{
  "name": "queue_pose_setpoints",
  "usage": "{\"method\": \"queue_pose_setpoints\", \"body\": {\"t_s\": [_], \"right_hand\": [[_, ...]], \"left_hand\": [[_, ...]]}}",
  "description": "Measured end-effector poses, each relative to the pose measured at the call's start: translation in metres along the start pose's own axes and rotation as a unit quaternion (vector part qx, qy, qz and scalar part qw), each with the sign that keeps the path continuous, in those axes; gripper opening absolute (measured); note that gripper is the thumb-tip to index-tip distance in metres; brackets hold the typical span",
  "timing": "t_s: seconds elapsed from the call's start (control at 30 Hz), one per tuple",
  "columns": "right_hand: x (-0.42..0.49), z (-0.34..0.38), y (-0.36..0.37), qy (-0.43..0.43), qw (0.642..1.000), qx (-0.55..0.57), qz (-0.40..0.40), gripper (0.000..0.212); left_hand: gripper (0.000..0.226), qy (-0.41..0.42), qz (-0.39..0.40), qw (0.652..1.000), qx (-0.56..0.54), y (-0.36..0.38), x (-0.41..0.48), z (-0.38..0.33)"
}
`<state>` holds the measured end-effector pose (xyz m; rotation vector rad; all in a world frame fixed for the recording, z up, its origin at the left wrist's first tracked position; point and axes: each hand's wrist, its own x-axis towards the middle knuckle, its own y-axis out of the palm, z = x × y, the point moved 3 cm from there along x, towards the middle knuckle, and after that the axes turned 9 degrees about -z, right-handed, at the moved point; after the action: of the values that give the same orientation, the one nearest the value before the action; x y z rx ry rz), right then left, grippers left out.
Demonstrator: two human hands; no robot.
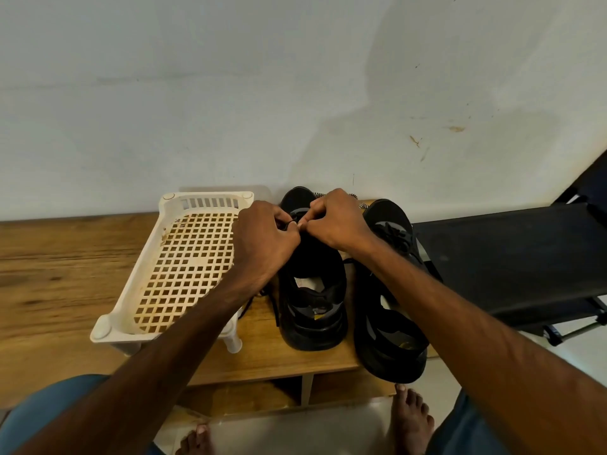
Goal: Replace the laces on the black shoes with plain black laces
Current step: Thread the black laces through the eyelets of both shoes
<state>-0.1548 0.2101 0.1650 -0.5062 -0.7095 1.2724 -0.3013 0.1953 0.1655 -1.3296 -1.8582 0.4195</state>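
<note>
- While the lace tails (pixel 276 310) trail loose on the bench (pixel 65 274) beside the heel, keep them even in length and away from the rack (pixel 184 257) legs, so neither side runs short.
- The shoe (pixel 312 310) stands heel toward the person, just beside the second shoe (pixel 391 343), which looks already laced. Brace it with the wrists when pulling.
- Over its toe-end eyelets, the left hand (pixel 262 234) and right hand (pixel 335 221) both have curled fingers and pinch the black lace (pixel 290 223) between them. The eyelet is hidden, probably one of the lowest pair.
- Feed the tip in flat and draw both sides through equally, without twists.
- Past the toes, by the wall, the speckled old lace (pixel 320 194) lies out of the way; leave it there.
</note>
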Motion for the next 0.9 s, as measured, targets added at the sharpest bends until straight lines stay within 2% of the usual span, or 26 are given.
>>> {"method": "queue_pose_setpoints", "body": {"t_s": [0.17,0.27,0.33,0.47,0.63,0.73,0.77,0.8,0.83,0.9], "right_hand": [[0.000,0.000,0.004,0.005,1.000,0.017,0.004,0.008],[-0.001,-0.003,0.003,0.016,0.999,0.045,0.004,0.007],[-0.002,-0.004,0.004,0.028,0.998,0.060,0.004,0.007],[-0.003,-0.009,0.005,0.068,0.993,0.094,0.017,0.012],[-0.001,-0.009,-0.003,0.065,0.993,0.083,0.059,0.020],[0.002,-0.009,-0.008,0.052,0.995,0.062,0.053,0.019],[0.002,-0.009,-0.008,0.049,0.996,0.060,0.055,0.019],[0.002,-0.008,-0.009,0.047,0.995,0.060,0.061,0.019],[0.001,-0.008,-0.011,0.047,0.994,0.065,0.072,0.019],[0.001,-0.009,-0.016,0.049,0.990,0.095,0.091,0.015]], "left_hand": [[0.016,0.019,0.030,0.999,-0.031,-0.002,-0.001,-0.001],[0.024,-0.060,0.073,0.987,-0.128,0.000,0.006,0.009],[0.017,-0.097,0.096,0.978,-0.157,0.001,0.009,0.015],[0.004,-0.110,0.106,0.974,-0.166,0.007,0.010,0.017],[0.013,-0.014,0.088,0.994,-0.056,0.010,0.010,0.012],[0.019,-0.067,0.074,0.987,-0.129,0.001,0.017,0.018],[0.018,-0.113,0.059,0.973,-0.193,-0.005,0.024,0.022],[0.017,-0.170,0.040,0.944,-0.280,-0.011,0.031,0.027],[0.017,-0.228,0.022,0.898,-0.376,-0.018,0.037,0.032],[0.018,-0.310,0.007,0.784,-0.538,-0.027,0.045,0.039]]}}
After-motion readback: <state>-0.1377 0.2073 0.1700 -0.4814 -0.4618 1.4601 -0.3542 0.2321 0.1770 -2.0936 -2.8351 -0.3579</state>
